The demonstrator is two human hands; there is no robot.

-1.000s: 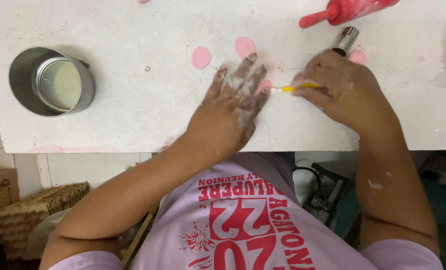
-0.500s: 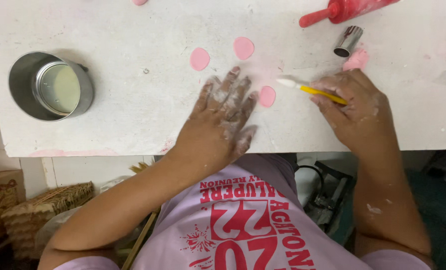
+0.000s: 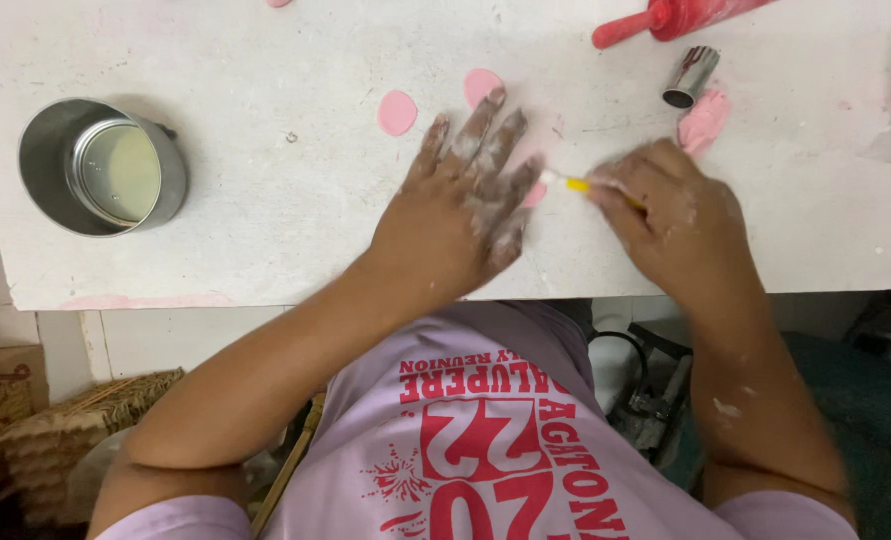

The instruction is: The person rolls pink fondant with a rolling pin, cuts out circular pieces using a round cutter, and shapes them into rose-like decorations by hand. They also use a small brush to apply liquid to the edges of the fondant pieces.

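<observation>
Metal cup (image 3: pixel 104 167) stands at the far left of the white table (image 3: pixel 266 230). Left hand (image 3: pixel 456 215) lies flat, fingers spread, holding nothing, pinning a pink disc (image 3: pixel 534 195). Right hand (image 3: pixel 671 215) is closed on a yellow-handled tool (image 3: pixel 586 185) whose tip meets that disc. Advisable: firm pressure, shallow blade angle.

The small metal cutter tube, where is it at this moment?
In the head view, the metal cutter tube lies at the table's upper right, between the red rolling pin and a pink dough lump.
</observation>
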